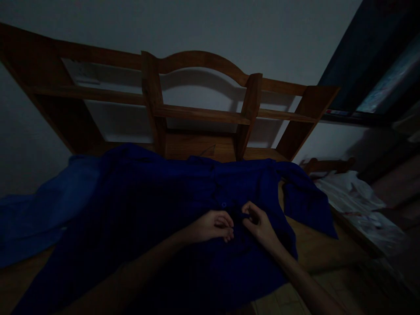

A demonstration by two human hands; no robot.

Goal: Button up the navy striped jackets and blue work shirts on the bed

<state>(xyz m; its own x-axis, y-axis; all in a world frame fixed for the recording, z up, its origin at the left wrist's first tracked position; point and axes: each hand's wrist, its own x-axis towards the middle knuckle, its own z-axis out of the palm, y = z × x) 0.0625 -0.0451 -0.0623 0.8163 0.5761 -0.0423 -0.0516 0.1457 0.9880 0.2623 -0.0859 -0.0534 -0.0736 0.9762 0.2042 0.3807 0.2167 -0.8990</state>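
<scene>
A dark blue long-sleeved shirt (164, 197) lies spread out in front of me, with a small round button (223, 204) showing near its middle. My right hand (260, 225) pinches a fold of the shirt's front between thumb and fingers, just right of that button. Close beside it on the left, my left hand (215, 225) hovers low over the cloth with its fingers curled in and the tips together. The dim light hides what, if anything, lies between those left fingertips.
Beneath the shirt is a wooden desk (305, 236), with a wooden shelf rack (203, 114) along its back against the wall. Lighter blue cloth (49, 205) lies at the left. White plastic bags (356, 197) are at the right, below a dark window (377, 87).
</scene>
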